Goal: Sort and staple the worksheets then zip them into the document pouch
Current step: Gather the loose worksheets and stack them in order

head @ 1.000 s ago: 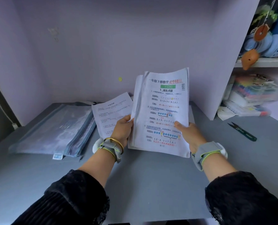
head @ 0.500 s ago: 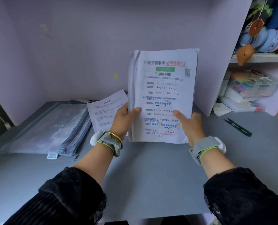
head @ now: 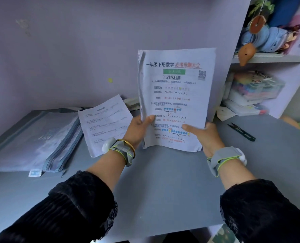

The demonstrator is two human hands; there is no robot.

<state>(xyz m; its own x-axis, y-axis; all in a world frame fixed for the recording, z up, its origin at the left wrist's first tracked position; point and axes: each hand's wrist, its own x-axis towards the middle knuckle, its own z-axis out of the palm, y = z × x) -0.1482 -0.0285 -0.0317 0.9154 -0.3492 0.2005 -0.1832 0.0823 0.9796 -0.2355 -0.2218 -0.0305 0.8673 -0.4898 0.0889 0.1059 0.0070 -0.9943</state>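
Note:
A thick stack of printed worksheets [head: 176,92] stands upright, its bottom edge on or just above the grey desk [head: 163,181]. My left hand [head: 137,129] grips its lower left edge, thumb on the front page. My right hand [head: 204,135] grips the lower right corner, thumb across the front. A second set of worksheets [head: 104,123] lies flat on the desk to the left, partly behind my left wrist. Grey zippered document pouches [head: 31,142] lie stacked at the far left.
Small black thread snips [head: 242,131] lie on the desk at the right. A shelf unit [head: 268,58] on the right holds plush toys above and boxes of supplies [head: 252,92] below. A purple wall closes off the back of the desk.
The stack was tilted and held lower; both hands raised it and turned it upright, squaring its pages. The flat sheets and pouches stayed in place.

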